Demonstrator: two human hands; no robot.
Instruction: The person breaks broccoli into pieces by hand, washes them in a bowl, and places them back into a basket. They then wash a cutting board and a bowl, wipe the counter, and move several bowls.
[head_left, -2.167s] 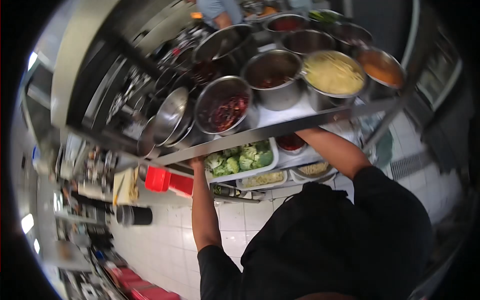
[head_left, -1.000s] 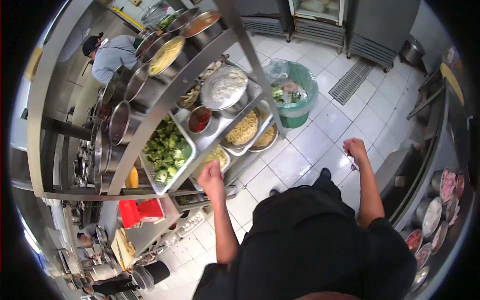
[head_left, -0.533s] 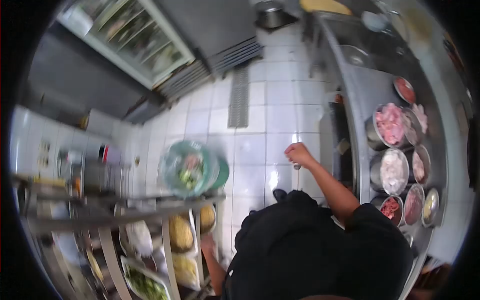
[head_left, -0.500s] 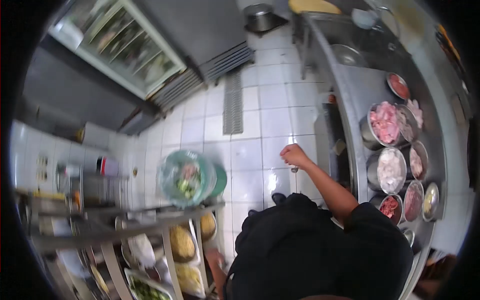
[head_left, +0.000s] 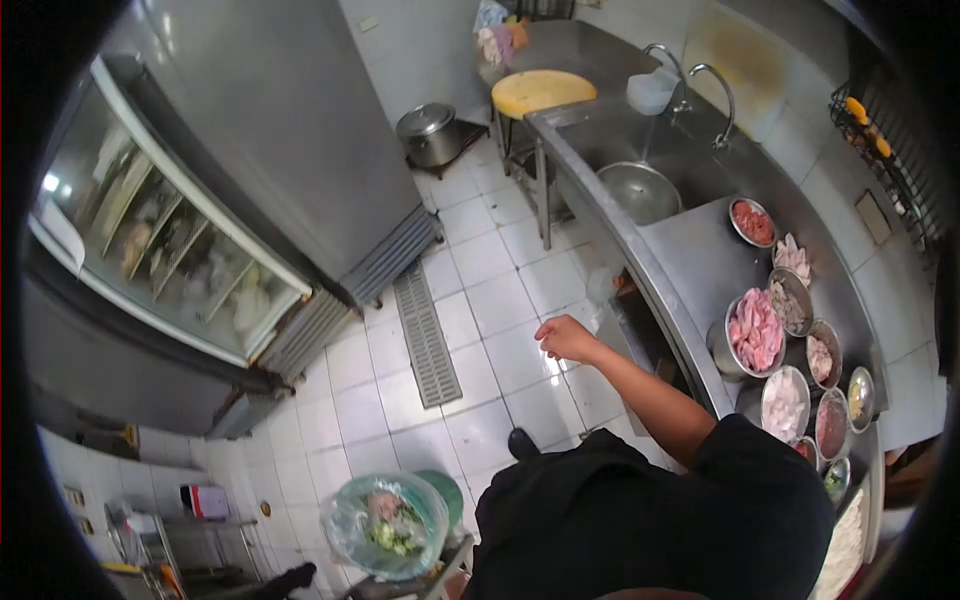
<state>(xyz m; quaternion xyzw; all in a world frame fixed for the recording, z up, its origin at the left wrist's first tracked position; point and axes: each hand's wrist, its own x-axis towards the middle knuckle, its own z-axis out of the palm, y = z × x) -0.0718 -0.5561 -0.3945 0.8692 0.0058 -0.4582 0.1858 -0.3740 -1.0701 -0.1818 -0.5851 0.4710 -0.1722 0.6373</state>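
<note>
My right hand [head_left: 567,338] hangs in front of me over the tiled floor, its fingers loosely curled in and no object showing in them. It touches nothing and is nearest to the front edge of the steel sink counter [head_left: 668,288]. My left hand is out of view. On the counter to my right stand several metal pots and bowls. One pot holds pink raw meat [head_left: 757,330], another pale pieces [head_left: 784,402], and a small bowl red meat [head_left: 752,221].
A lined green bin [head_left: 440,520] with food scraps stands low on the left. A floor drain grate [head_left: 428,340] runs ahead. Tall fridges [head_left: 290,130] line the left. A lidded pot [head_left: 428,135] sits at the back, near a round yellow board [head_left: 541,92] and faucets [head_left: 715,100].
My view has turned toward the sink and moved forward. The bin has dropped lower in view, and the food-tray rack has mostly left it. My left hand has gone out of view.
</note>
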